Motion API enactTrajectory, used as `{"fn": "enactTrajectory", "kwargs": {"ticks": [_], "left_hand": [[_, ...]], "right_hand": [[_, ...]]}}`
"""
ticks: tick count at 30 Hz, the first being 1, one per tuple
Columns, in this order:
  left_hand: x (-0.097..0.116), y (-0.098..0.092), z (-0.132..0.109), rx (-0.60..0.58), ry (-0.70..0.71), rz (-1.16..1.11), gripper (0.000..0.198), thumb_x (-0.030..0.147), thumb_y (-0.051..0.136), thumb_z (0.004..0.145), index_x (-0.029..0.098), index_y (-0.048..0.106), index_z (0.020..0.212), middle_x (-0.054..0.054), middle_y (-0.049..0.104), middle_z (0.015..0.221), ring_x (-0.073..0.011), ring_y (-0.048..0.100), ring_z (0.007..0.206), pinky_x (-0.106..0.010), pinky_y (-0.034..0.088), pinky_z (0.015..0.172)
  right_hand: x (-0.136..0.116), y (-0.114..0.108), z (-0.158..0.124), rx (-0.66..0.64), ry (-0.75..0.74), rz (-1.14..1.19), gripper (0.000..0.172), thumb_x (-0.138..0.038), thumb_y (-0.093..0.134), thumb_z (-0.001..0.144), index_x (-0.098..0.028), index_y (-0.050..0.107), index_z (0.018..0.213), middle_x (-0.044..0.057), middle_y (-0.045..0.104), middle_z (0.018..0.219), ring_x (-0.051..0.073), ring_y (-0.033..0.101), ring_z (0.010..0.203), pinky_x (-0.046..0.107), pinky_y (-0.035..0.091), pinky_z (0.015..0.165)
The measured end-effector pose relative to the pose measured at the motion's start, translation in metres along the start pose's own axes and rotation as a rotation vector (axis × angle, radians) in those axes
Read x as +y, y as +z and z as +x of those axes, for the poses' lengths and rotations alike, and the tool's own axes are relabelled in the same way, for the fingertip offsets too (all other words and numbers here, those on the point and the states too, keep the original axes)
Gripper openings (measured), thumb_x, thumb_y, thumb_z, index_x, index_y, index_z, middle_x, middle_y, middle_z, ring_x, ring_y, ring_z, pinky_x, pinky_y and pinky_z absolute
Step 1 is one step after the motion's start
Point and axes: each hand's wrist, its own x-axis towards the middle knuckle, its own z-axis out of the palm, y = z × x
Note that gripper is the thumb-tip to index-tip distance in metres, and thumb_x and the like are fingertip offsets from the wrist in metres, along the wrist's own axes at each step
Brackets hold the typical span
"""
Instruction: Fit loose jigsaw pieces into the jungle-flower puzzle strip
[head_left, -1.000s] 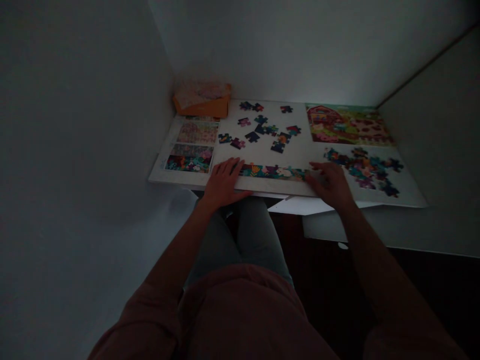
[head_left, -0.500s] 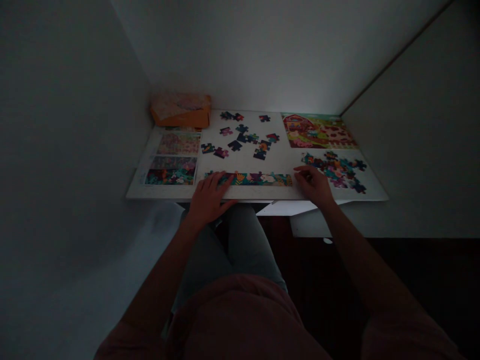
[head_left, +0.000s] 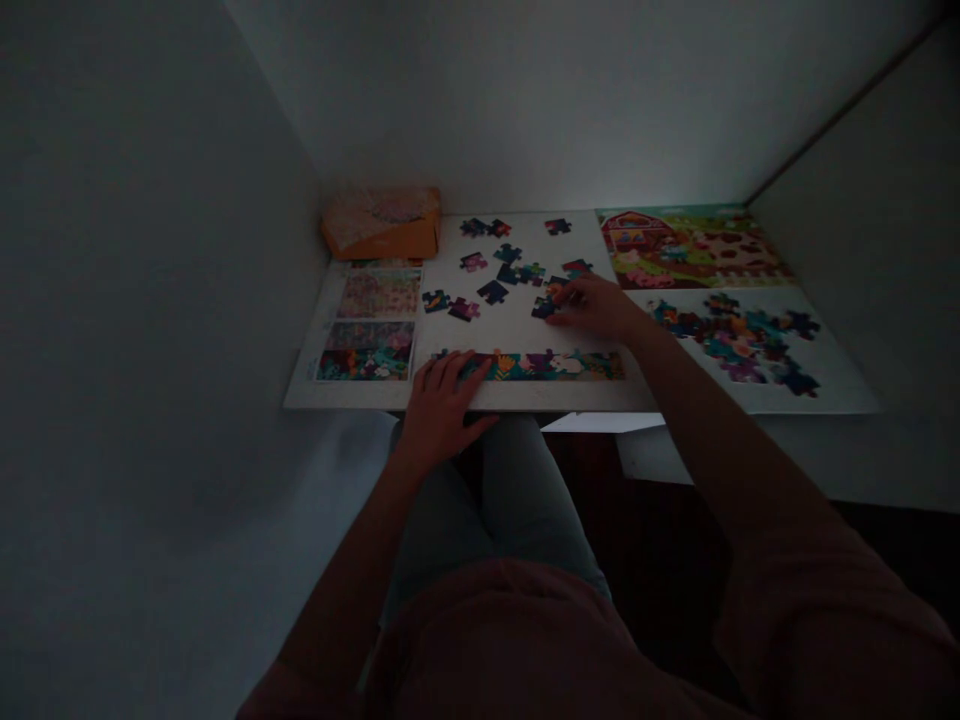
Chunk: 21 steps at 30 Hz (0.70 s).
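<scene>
My left hand (head_left: 444, 405) lies with fingers spread over the left end of a joined strip of jigsaw puzzle pieces (head_left: 559, 366), near the front edge of the white table (head_left: 517, 398). My right hand (head_left: 596, 308) is above the loose pieces in the middle. Its thumb and fingertips are apart, right at a dark puzzle piece (head_left: 544, 308); whether they touch it I cannot tell. Around it lie several scattered pieces, among them a plain dark one (head_left: 493, 292) and a purple one (head_left: 464, 309).
At the back left sits an orange box (head_left: 405, 238). In front of it lies a printed picture sheet (head_left: 366, 350). A farm scene picture (head_left: 694, 250) is at the back right, with a heap of puzzle pieces (head_left: 742, 345) before it. Walls border the table.
My right hand has moved from the strip's right end up and left to the loose pieces. The left hand stays on the strip. The whole view has shifted slightly.
</scene>
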Motion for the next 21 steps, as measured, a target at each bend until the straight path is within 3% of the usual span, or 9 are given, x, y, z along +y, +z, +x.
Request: {"fn": "enactTrajectory", "kwargs": {"ticks": [3,5,10,15,21], "left_hand": [[0.003,-0.003,-0.002,-0.021,-0.001,0.044,0.104,0.064,0.095,0.112,0.036,0.051,0.201,-0.015,0.058,0.2,-0.048,0.054,0.184,-0.072,0.046,0.154],[0.006,-0.005,-0.003,-0.034,-0.01,0.069,0.101,0.062,0.093,0.115,0.032,0.05,0.202,-0.015,0.057,0.201,-0.0465,0.053,0.184,-0.07,0.045,0.153],[0.009,-0.007,-0.003,-0.057,-0.035,0.083,0.099,0.066,0.093,0.115,0.034,0.053,0.2,-0.012,0.058,0.202,-0.0448,0.054,0.184,-0.068,0.046,0.153],[0.008,-0.006,-0.003,-0.046,-0.027,0.091,0.094,0.067,0.086,0.119,0.034,0.054,0.201,-0.012,0.06,0.199,-0.043,0.055,0.184,-0.069,0.046,0.153],[0.005,-0.004,-0.003,0.023,-0.013,0.069,0.094,0.061,0.089,0.116,0.044,0.053,0.201,-0.011,0.062,0.197,-0.0485,0.06,0.178,-0.073,0.053,0.146]], "right_hand": [[0.004,0.0,-0.002,-0.008,0.042,0.021,0.05,-0.049,0.116,0.083,-0.027,0.093,0.121,0.015,0.087,0.133,0.037,0.082,0.108,0.063,0.072,0.109],[0.006,0.001,-0.008,-0.002,0.02,0.048,0.048,-0.046,0.113,0.087,-0.026,0.094,0.126,0.016,0.084,0.138,0.036,0.081,0.112,0.061,0.07,0.113],[0.011,0.002,-0.021,0.043,-0.043,0.151,0.043,-0.027,0.112,0.081,-0.027,0.095,0.12,0.016,0.082,0.137,0.035,0.08,0.117,0.055,0.067,0.114],[0.018,0.005,-0.018,0.032,0.064,0.371,0.048,-0.051,0.115,0.074,-0.033,0.092,0.112,0.007,0.087,0.106,0.029,0.073,0.086,0.053,0.067,0.086],[0.02,0.008,-0.007,0.204,0.045,0.686,0.057,-0.071,0.118,0.072,-0.034,0.077,0.088,0.001,0.081,0.088,0.029,0.081,0.086,0.055,0.076,0.093]]}}
